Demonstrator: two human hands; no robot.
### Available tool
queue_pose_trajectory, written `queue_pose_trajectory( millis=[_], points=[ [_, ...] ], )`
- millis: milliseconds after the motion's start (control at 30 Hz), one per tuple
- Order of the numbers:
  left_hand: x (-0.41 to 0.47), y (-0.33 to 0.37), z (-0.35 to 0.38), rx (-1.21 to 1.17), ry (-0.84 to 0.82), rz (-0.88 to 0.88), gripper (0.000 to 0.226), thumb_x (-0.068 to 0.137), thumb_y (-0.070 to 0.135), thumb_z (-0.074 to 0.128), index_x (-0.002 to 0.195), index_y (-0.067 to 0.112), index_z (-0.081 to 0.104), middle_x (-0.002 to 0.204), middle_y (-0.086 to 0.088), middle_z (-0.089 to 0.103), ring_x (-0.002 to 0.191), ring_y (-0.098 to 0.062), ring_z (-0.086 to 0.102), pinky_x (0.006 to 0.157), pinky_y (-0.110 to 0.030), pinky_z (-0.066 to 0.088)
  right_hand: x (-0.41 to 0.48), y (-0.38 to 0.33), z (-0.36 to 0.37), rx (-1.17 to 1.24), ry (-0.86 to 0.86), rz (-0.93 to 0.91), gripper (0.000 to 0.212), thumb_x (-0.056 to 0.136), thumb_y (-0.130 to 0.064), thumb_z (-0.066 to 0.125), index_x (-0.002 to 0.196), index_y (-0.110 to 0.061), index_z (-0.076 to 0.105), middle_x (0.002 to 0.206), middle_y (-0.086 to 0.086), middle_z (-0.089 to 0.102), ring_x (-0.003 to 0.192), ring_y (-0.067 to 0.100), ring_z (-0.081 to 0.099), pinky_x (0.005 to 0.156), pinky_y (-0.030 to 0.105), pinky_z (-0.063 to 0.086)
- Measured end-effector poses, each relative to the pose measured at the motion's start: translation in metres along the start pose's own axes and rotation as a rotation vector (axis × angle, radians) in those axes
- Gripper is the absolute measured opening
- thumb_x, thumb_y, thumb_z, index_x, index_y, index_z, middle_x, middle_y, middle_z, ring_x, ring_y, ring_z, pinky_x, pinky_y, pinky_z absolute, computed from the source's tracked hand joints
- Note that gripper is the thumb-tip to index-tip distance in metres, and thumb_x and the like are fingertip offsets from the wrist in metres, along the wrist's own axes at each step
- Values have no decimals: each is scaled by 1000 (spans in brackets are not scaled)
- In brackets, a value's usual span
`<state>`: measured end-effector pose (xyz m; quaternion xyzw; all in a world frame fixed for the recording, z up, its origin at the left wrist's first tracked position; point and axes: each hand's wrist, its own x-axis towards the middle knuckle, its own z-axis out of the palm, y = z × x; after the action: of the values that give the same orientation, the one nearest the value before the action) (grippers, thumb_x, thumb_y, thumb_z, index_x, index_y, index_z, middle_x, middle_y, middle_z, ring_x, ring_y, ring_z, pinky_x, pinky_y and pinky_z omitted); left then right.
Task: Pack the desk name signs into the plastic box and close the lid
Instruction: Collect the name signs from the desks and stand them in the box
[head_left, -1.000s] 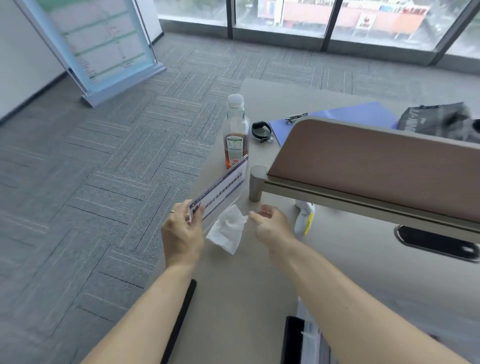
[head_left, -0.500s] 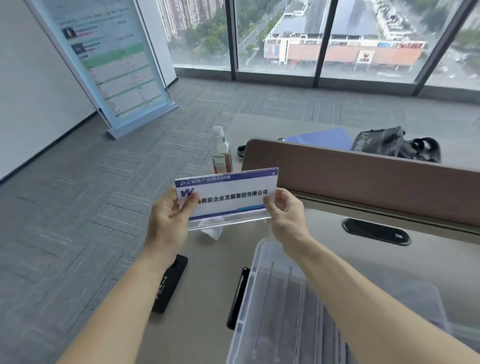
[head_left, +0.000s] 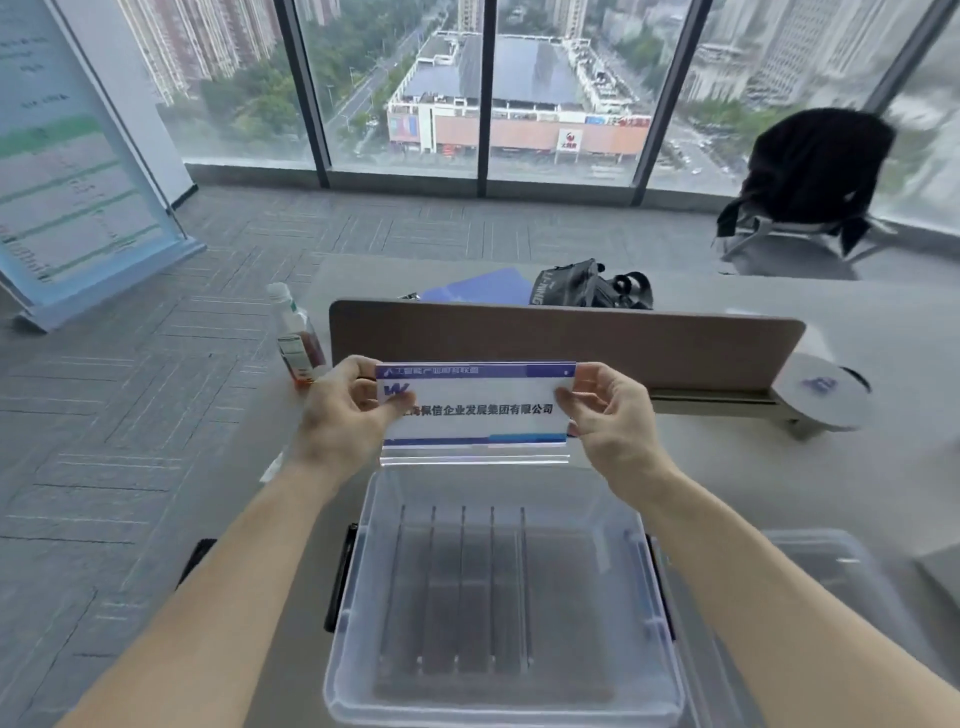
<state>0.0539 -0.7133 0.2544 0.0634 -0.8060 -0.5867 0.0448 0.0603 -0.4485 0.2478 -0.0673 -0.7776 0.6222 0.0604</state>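
Note:
A desk name sign (head_left: 475, 410), clear acrylic with a white and purple card and dark lettering, is held upright above the far rim of the plastic box (head_left: 358, 613). My left hand (head_left: 345, 415) grips its left end and my right hand (head_left: 610, 415) grips its right end. The clear plastic box sits open on the desk below my forearms, with several upright signs showing as thin lines inside. Its clear lid (head_left: 836, 577) lies flat on the desk to the right of the box.
A brown desk divider (head_left: 675, 348) runs behind the sign. A drink bottle (head_left: 296, 338) stands at the desk's left edge, a black bag (head_left: 587, 286) and blue folder (head_left: 478, 288) lie beyond the divider, and a round white object (head_left: 826, 395) sits right.
The sign went from my left hand alone to both hands, facing me. It has shifted right to hang over the box's far rim; the view has tilted up, showing the whole box.

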Motion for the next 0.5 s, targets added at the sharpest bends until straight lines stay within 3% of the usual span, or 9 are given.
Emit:
queue_pose_trajectory(
  millis=[100, 167, 233, 267, 333, 367, 433, 500],
  points=[
    [-7, 8, 27, 190, 2, 105, 34, 73, 17, 89, 99, 21, 67, 96, 5, 74, 94, -16, 71, 85, -32, 58, -10, 11, -30, -202, -77, -97, 8, 92, -15, 69, 91, -22, 67, 81, -8, 69, 75, 9, 62, 75, 33, 53],
    [-14, 17, 45, 371, -181, 212, 42, 72, 26, 89, 108, 30, 68, 98, 8, 71, 98, -4, 65, 94, -28, 52, -16, 13, -44, -364, -138, -175, 9, 93, -14, 67, 93, -23, 67, 82, -10, 69, 80, 6, 64, 76, 28, 54],
    [-20, 27, 65, 522, -449, 218, 44, 75, 30, 86, 115, 33, 69, 95, 0, 68, 94, -1, 62, 92, -21, 47, -16, 10, -58, -445, -209, -243, 11, 94, -14, 65, 96, -24, 70, 87, -12, 71, 88, 6, 66, 82, 34, 56],
    [-22, 29, 77, 541, -571, 179, 39, 77, 30, 84, 114, 33, 71, 95, 6, 71, 92, 4, 62, 89, -18, 48, -13, 8, -65, -467, -253, -263, 12, 94, -15, 64, 98, -24, 71, 88, -12, 72, 89, 6, 67, 83, 36, 57],
    [-28, 28, 103, 571, -706, 119, 8, 82, 28, 74, 90, 25, 73, 78, 19, 69, 72, 3, 62, 74, -22, 50, -5, 7, -78, -482, -323, -290, 15, 93, -16, 64, 100, -26, 72, 89, -12, 73, 88, 7, 68, 82, 38, 58],
    [-31, 27, 117, 602, -705, 101, 14, 85, 26, 69, 74, 17, 65, 62, 18, 57, 57, -4, 52, 62, -27, 45, 0, 8, -83, -485, -335, -309, 15, 92, -16, 65, 100, -27, 73, 89, -12, 73, 88, 7, 69, 81, 39, 58],
    [-34, 22, 136, 608, -638, 33, 34, 88, 23, 65, 60, 14, 47, 52, 11, 37, 50, -12, 33, 54, -29, 33, 6, 18, -88, -485, -289, -349, 16, 91, -16, 67, 103, -26, 73, 94, -12, 74, 91, 8, 68, 83, 38, 57],
    [-40, 21, 150, 613, -587, -46, 37, 89, 24, 65, 57, 18, 46, 48, 11, 39, 47, -12, 34, 51, -28, 33, 2, 38, -86, -464, -202, -316, 28, 90, -12, 68, 118, -20, 69, 112, -7, 71, 106, 10, 64, 96, 35, 52]
  ],
)
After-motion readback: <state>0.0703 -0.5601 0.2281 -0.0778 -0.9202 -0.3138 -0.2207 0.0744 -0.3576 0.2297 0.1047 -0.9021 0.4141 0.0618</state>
